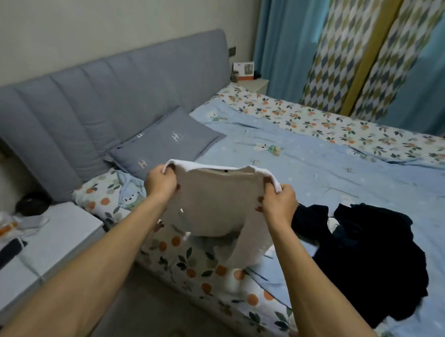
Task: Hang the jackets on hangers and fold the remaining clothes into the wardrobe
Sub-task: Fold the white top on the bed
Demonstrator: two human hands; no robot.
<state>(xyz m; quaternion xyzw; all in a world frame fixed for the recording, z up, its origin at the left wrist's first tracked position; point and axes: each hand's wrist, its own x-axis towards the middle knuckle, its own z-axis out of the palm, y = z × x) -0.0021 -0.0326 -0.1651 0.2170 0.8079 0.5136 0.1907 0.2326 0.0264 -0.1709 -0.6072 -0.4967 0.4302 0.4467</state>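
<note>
Left hand (160, 182) and right hand (281, 202), each grip pinching white sweater (217, 206) (held above bed (230, 292)), 1 dark garment pile (366, 254) beside.

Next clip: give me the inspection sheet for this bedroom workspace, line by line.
Surface: bed with blue quilt over a floral sheet.
Job's things: white top held up by its shoulders over the bed edge; dark clothes pile lying on the quilt.
Clutter: black remote and blurred items on the nightstand.
Hands: left hand and right hand each grip a shoulder of the top.
Cables: nothing seen.
Surroundings: grey headboard, grey pillow, blue curtains.
</note>
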